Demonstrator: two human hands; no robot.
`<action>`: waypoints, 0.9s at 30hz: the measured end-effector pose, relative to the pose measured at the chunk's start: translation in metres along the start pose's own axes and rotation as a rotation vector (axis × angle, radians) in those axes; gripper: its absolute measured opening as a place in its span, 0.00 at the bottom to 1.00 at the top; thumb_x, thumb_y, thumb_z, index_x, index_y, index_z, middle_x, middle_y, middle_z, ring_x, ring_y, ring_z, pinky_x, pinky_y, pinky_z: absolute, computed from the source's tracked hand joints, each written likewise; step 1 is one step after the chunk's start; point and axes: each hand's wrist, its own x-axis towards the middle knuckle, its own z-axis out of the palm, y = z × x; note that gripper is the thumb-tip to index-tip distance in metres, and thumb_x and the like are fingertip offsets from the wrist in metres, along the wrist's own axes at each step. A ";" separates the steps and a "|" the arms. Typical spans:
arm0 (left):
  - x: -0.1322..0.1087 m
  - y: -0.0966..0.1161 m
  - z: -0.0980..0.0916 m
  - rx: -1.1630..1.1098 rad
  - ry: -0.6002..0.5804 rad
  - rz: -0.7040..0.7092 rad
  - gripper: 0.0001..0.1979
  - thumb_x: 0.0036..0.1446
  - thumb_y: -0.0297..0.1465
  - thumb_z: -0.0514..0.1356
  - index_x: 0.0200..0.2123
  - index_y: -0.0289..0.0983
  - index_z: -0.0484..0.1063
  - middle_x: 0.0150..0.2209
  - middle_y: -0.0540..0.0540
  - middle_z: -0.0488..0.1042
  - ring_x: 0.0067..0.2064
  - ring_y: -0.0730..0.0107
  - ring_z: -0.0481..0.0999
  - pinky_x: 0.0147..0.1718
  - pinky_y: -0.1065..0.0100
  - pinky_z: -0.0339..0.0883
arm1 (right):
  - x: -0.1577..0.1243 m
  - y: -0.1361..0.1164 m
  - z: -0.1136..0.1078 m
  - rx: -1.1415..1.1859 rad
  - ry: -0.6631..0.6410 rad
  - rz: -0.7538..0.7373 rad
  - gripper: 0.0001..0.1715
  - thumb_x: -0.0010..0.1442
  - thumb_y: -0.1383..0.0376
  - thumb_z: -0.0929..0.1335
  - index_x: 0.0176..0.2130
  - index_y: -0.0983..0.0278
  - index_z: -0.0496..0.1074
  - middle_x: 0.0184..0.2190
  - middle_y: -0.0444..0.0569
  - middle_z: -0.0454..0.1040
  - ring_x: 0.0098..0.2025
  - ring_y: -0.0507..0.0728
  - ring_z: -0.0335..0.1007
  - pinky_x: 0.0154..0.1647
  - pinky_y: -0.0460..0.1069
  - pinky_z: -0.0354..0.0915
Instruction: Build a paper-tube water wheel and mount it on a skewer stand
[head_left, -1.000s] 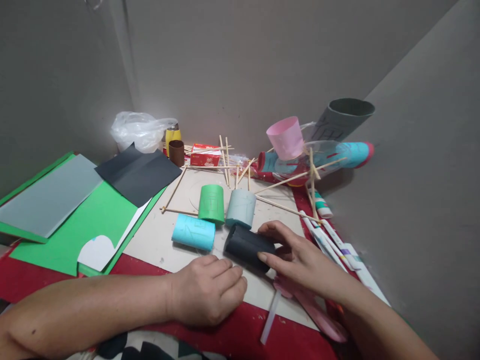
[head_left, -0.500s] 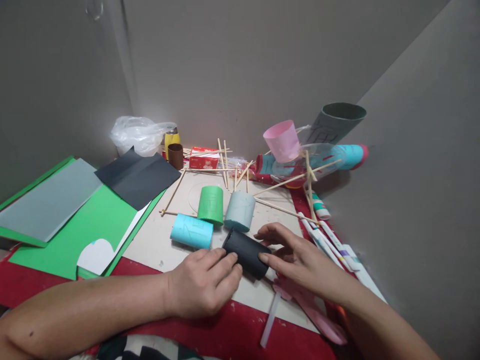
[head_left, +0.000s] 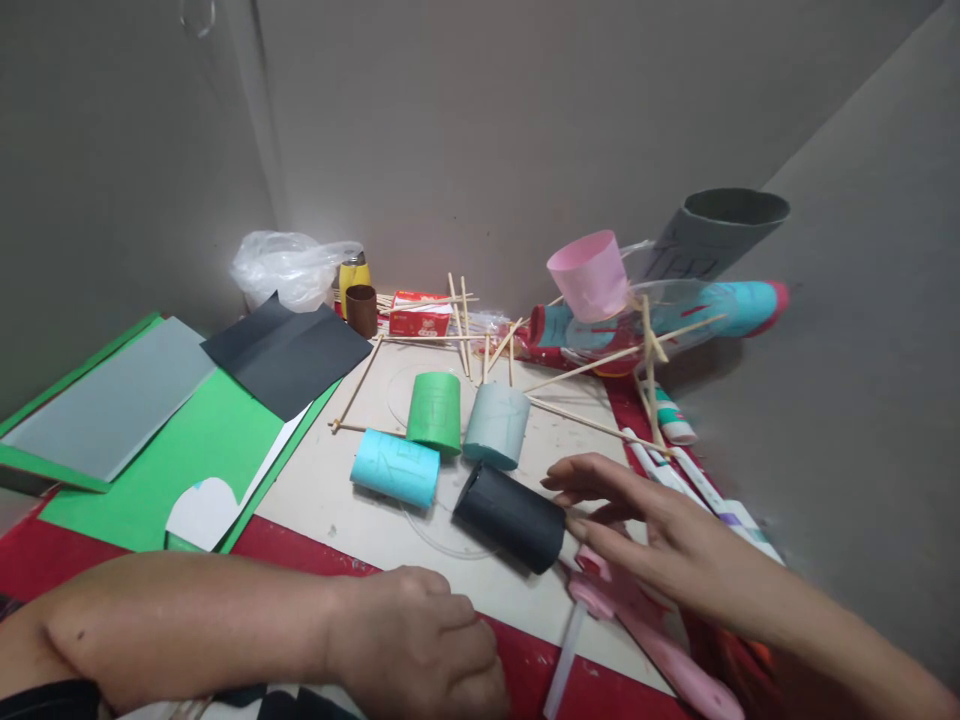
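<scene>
A black paper tube (head_left: 511,517) lies on its side on the pale board (head_left: 337,515). My right hand (head_left: 645,520) is at the tube's right end, fingers apart, its thumb tip at or very near the rim. My left hand (head_left: 420,640) rests at the front edge, apart from the tube, its fingers curled under; I see nothing in it. Behind the black tube stand a green tube (head_left: 435,412) and a grey-blue tube (head_left: 497,425). A light blue tube (head_left: 395,467) lies to their left. A pink glue gun (head_left: 667,645) with a translucent glue stick (head_left: 566,660) is below my right hand.
Green sheets (head_left: 202,440) with a black sheet (head_left: 289,350) lie at left. Thin wooden sticks (head_left: 577,370) reach across the board to a model with a pink cup (head_left: 590,275) and a tall grey tube (head_left: 720,235). A red box (head_left: 420,315) stands at the back.
My left hand has come off the black tube and drawn back towards me. My right hand has slipped to the tube's right end. The view has shifted slightly.
</scene>
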 end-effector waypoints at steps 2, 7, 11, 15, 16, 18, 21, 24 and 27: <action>-0.001 0.002 0.001 -0.022 -0.039 -0.026 0.05 0.54 0.29 0.61 0.26 0.36 0.70 0.21 0.52 0.64 0.21 0.73 0.61 0.15 0.66 0.51 | -0.004 0.004 -0.006 -0.073 -0.014 -0.018 0.20 0.65 0.57 0.64 0.55 0.55 0.64 0.56 0.52 0.71 0.56 0.62 0.71 0.52 0.53 0.72; -0.003 0.003 -0.001 -0.081 -0.155 -0.058 0.07 0.52 0.31 0.61 0.25 0.38 0.66 0.23 0.52 0.63 0.22 0.72 0.63 0.16 0.66 0.53 | -0.010 0.007 -0.007 -0.271 -0.052 0.005 0.28 0.61 0.59 0.65 0.60 0.52 0.63 0.59 0.50 0.71 0.57 0.63 0.71 0.50 0.53 0.72; -0.006 0.003 0.002 -0.052 -0.136 -0.034 0.08 0.55 0.31 0.59 0.25 0.38 0.66 0.22 0.52 0.63 0.22 0.71 0.64 0.17 0.65 0.54 | -0.005 0.000 0.005 -0.341 -0.013 -0.026 0.29 0.57 0.61 0.66 0.59 0.54 0.66 0.53 0.49 0.76 0.52 0.62 0.75 0.48 0.54 0.73; -0.011 0.002 0.012 0.013 -0.177 -0.019 0.09 0.56 0.30 0.59 0.24 0.38 0.64 0.21 0.53 0.62 0.21 0.71 0.66 0.17 0.67 0.56 | 0.003 -0.001 0.018 -0.378 0.044 -0.076 0.23 0.58 0.60 0.64 0.52 0.58 0.72 0.48 0.50 0.80 0.47 0.62 0.78 0.45 0.53 0.74; -0.012 0.000 0.014 0.030 -0.184 -0.030 0.10 0.56 0.31 0.59 0.24 0.38 0.65 0.21 0.53 0.62 0.21 0.71 0.67 0.17 0.67 0.56 | 0.005 0.000 0.020 -0.388 0.065 -0.090 0.21 0.58 0.60 0.64 0.51 0.59 0.73 0.46 0.51 0.80 0.46 0.62 0.78 0.44 0.53 0.74; -0.014 -0.004 0.018 0.067 -0.194 -0.045 0.10 0.58 0.32 0.58 0.25 0.38 0.65 0.21 0.53 0.62 0.21 0.71 0.67 0.17 0.66 0.57 | 0.009 0.004 0.024 -0.416 0.117 -0.120 0.19 0.59 0.61 0.63 0.48 0.59 0.74 0.42 0.51 0.82 0.43 0.62 0.80 0.42 0.53 0.74; -0.016 -0.009 0.020 0.111 -0.198 -0.064 0.10 0.60 0.33 0.56 0.27 0.37 0.66 0.23 0.52 0.64 0.22 0.70 0.69 0.15 0.66 0.56 | 0.013 0.009 0.027 -0.461 0.173 -0.129 0.18 0.58 0.62 0.62 0.44 0.59 0.76 0.38 0.50 0.82 0.39 0.62 0.80 0.38 0.52 0.74; -0.014 -0.009 0.017 0.138 -0.209 -0.090 0.07 0.60 0.29 0.56 0.29 0.37 0.67 0.24 0.51 0.66 0.24 0.69 0.70 0.15 0.66 0.56 | 0.012 0.009 0.026 -0.516 0.182 -0.070 0.19 0.55 0.64 0.61 0.43 0.59 0.77 0.37 0.49 0.83 0.37 0.62 0.80 0.35 0.52 0.73; -0.009 -0.005 0.011 0.153 -0.263 -0.109 0.06 0.60 0.25 0.55 0.30 0.36 0.67 0.25 0.49 0.68 0.24 0.68 0.70 0.17 0.65 0.59 | 0.009 0.004 0.024 -0.584 0.183 -0.003 0.22 0.54 0.64 0.60 0.43 0.58 0.78 0.38 0.49 0.83 0.39 0.63 0.80 0.36 0.53 0.72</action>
